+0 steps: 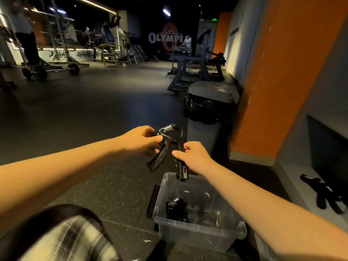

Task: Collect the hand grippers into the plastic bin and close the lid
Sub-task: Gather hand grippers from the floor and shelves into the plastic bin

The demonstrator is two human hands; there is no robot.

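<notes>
- While left grip (140,141) and right grip (195,157) clasp the hand gripper (162,157) over the 12 o'clock rim of the plastic bin (197,234),
- uneven release may drop it outside.

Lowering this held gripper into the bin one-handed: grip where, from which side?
Probably the right handle, from the right: on the hand gripper it hangs nearly straight down over the plastic bin, where the right hand wraps it. The left hand only pinches near the spring.

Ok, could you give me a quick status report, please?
Left hand and right hand grip hand gripper above open plastic bin's far rim. Second gripper inside. Path clear.
</notes>
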